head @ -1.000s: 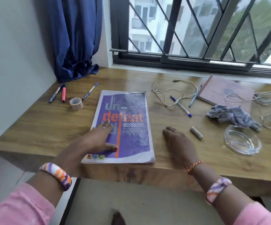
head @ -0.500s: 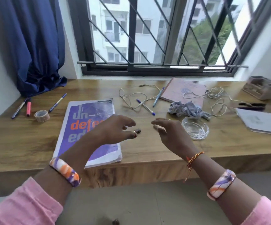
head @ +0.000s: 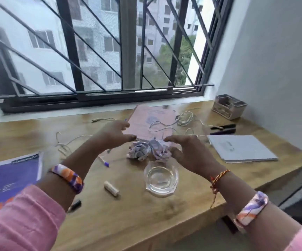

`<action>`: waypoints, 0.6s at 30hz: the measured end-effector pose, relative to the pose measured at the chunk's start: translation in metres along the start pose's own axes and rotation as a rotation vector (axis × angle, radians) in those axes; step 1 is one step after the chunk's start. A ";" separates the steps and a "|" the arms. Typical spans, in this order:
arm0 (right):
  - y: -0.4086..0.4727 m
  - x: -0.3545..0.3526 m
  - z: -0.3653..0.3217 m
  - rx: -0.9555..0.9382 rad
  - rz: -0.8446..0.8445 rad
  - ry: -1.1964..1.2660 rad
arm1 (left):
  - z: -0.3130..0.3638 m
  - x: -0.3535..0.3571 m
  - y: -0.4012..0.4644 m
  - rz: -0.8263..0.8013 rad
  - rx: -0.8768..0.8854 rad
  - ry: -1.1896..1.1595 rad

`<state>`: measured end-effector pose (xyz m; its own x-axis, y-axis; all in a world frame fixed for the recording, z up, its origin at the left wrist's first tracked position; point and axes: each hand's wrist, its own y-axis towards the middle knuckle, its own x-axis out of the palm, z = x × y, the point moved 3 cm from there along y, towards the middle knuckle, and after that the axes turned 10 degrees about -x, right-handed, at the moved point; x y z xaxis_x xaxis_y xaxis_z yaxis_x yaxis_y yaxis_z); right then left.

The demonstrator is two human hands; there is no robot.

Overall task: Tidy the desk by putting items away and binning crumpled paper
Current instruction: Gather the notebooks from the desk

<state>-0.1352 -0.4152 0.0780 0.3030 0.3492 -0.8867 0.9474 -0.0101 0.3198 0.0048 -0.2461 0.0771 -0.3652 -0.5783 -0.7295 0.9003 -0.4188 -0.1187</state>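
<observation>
Crumpled purple-white paper [head: 147,150] lies in the middle of the wooden desk [head: 146,214]. My left hand [head: 113,135] hovers just left of and above it, fingers loosely spread and empty. On the paper's right side my right hand [head: 188,153] hovers with relaxed fingers, its thumb close to the wad, holding nothing. A clear glass dish [head: 161,179] sits just in front of the paper. A pink notebook [head: 152,120] lies behind it under white cables [head: 184,117].
A white notebook [head: 240,148] lies at right, dark pens [head: 223,128] and a grey organiser [head: 229,105] behind it. A purple magazine [head: 7,176] is at left. A small eraser stick [head: 111,188], a pen [head: 103,161] and a black cap [head: 75,205] lie near me.
The view swung right along the desk. Both hands lifted off the desk and the magazine and moved right and forward; they now flank the crumpled paper.
</observation>
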 end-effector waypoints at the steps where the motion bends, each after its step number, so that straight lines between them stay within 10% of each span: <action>1: 0.013 0.001 0.013 -0.002 -0.024 -0.017 | 0.004 0.004 0.019 0.016 -0.011 0.030; 11: 0.108 0.064 0.112 -0.160 -0.402 -0.419 | 0.007 0.052 0.182 0.026 -0.203 0.304; 18: 0.117 0.058 0.172 0.049 -0.273 -0.580 | 0.012 0.060 0.229 0.030 -0.352 0.518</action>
<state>0.0112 -0.5574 0.0070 0.0432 -0.2183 -0.9749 0.9978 -0.0406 0.0533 0.1864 -0.3851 0.0146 -0.2554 -0.1347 -0.9574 0.9647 -0.1009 -0.2432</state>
